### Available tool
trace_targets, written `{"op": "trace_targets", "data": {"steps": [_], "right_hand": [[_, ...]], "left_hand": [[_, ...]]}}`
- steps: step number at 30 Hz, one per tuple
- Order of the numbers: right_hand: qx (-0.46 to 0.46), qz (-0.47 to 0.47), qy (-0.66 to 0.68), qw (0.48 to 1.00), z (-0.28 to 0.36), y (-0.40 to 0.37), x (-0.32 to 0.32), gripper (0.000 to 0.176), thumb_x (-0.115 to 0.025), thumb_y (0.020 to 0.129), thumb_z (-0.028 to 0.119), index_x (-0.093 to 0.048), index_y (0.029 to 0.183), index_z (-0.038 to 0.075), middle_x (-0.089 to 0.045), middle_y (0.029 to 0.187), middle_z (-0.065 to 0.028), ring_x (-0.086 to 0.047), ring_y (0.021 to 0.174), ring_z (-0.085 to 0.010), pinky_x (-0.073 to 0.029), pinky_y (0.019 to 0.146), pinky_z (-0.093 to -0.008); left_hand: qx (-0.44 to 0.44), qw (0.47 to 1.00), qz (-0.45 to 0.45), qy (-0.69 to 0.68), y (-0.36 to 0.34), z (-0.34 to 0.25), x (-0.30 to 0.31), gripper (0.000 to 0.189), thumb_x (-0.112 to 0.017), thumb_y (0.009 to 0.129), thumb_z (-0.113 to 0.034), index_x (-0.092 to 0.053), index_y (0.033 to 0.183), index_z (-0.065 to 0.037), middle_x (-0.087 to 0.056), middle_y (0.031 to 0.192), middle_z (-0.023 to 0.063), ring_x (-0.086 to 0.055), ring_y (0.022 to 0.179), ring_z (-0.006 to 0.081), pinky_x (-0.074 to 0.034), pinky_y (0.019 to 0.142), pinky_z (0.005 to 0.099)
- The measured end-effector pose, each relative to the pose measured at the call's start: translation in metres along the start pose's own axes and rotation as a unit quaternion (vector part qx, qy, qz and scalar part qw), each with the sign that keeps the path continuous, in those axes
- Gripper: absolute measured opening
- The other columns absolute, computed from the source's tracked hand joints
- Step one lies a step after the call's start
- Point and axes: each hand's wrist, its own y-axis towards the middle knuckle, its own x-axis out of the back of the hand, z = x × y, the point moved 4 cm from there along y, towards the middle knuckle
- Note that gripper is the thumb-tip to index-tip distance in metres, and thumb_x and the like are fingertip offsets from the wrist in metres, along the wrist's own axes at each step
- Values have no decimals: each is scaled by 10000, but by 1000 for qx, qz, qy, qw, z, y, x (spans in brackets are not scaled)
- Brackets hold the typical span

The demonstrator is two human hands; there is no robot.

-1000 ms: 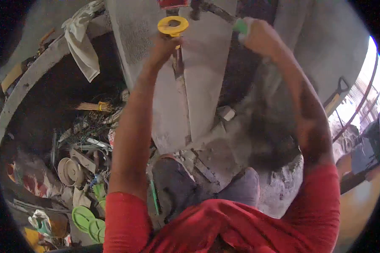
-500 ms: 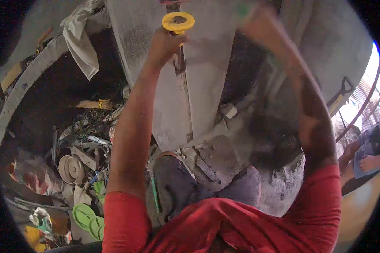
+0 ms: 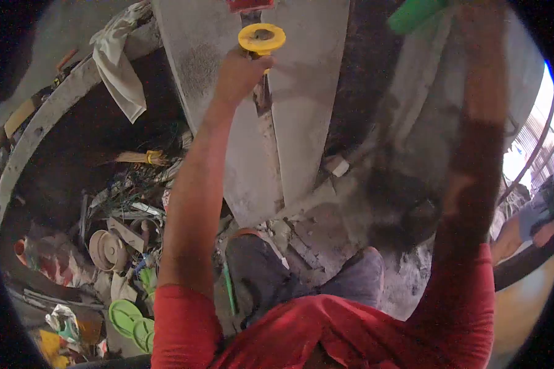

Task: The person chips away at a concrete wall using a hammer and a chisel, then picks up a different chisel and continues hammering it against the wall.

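Observation:
My left hand (image 3: 245,72) is closed around a chisel with a round yellow hand guard (image 3: 262,38). The chisel is held at a dark vertical groove (image 3: 266,126) cut into the grey wall (image 3: 305,92). Raised at the upper right, my right hand (image 3: 481,13) is blurred and partly cut off by the frame's top edge. A green, blunt-ended tool (image 3: 415,15) sticks out to the left of it; the rest of the tool is hidden. Just above the chisel, a red box-like thing (image 3: 250,5) sits in the groove.
At left, a curved concrete ledge (image 3: 28,141) carries a white cloth (image 3: 120,77). Below it lie tied sticks (image 3: 140,157), a beige round lid (image 3: 107,250), green discs (image 3: 124,317) and scrap. Rubble (image 3: 301,246) lies by my legs. Another person's arm (image 3: 516,237) shows at right.
My right hand has swung up and to the right, away from the chisel, with the green tool. My left hand and the chisel stay almost in place. More of the red thing shows.

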Motion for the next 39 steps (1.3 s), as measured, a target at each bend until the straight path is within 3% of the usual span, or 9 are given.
{"op": "trace_targets", "data": {"steps": [4, 6, 7, 10, 12, 17, 30, 37, 39], "right_hand": [[191, 323, -440, 816, 30, -39, -104, 256, -604, 784, 207, -625, 997, 68, -654, 882, -181, -634, 874, -378, -504, 767, -460], [12, 306, -92, 948, 8, -52, -110, 250, -581, 799, 194, -636, 1006, 65, -668, 904, -170, -641, 882, -365, -510, 773, -444], [19, 290, -98, 952, 9, -48, -104, 250, -581, 799, 194, -636, 1006, 65, -668, 904, -170, -641, 882, -365, -510, 773, -444], [-60, 259, -22, 964, 2, -81, -89, 315, -582, 817, 216, -649, 1090, 76, -678, 1030, -181, -659, 953, -339, -524, 829, -412], [-57, 91, 134, 985, -9, -86, -72, 364, -638, 802, 252, -638, 1128, 88, -676, 1057, -160, -649, 1003, -315, -501, 883, -384], [-185, 64, 148, 969, -26, -102, -39, 414, -695, 782, 282, -634, 1134, 74, -685, 1020, -136, -655, 967, -242, -498, 870, -353], [-321, 170, 306, 880, -55, -184, -48, 381, -740, 769, 293, -624, 1020, 31, -603, 759, -26, -574, 664, -113, -477, 619, -284], [-295, 148, 301, 895, -20, -166, -28, 406, -724, 788, 306, -613, 1039, 7, -632, 743, -43, -600, 616, -151, -504, 592, -329], [-212, 16, 217, 953, -7, -177, -44, 403, -710, 795, 299, -609, 1058, 11, -670, 770, -111, -649, 647, -230, -515, 616, -358]], "left_hand": [[-21, 992, 57, -111, 0, 16, -2, 359, -758, 723, -171, -650, 1025, -7, -666, 828, 42, -622, 765, 112, -507, 667, 285], [-67, 981, 132, -122, -20, 35, -8, 324, -740, 733, -184, -658, 1003, -24, -660, 803, 32, -625, 761, 106, -507, 662, 282], [114, 954, 63, -271, -29, 68, -29, 289, -725, 737, -163, -671, 991, -36, -678, 812, 33, -636, 744, 119, -508, 668, 301], [35, 998, 38, 44, -46, 84, -39, 286, -724, 754, -151, -676, 1005, -23, -700, 855, 59, -651, 773, 139, -514, 696, 323], [57, 997, 54, -14, -49, 36, -27, 300, -726, 775, -164, -670, 1019, 0, -710, 885, 89, -661, 814, 162, -514, 727, 336], [-70, 991, 26, -110, -16, -20, 9, 344, -745, 777, -197, -657, 1048, -4, -700, 933, 66, -656, 844, 158, -509, 754, 317], [0, 984, 174, -38, -43, -5, -37, 367, -733, 832, -191, -615, 1128, -9, -674, 1083, 64, -623, 1005, 159, -487, 898, 324], [-37, 964, 240, 106, -58, -10, -57, 390, -725, 828, -145, -591, 1169, -12, -665, 1126, 83, -622, 1047, 181, -484, 926, 341], [-11, 974, 225, 30, -59, -10, -55, 399, -730, 816, -167, -601, 1166, -26, -662, 1146, 92, -621, 1068, 194, -480, 933, 343]]}}
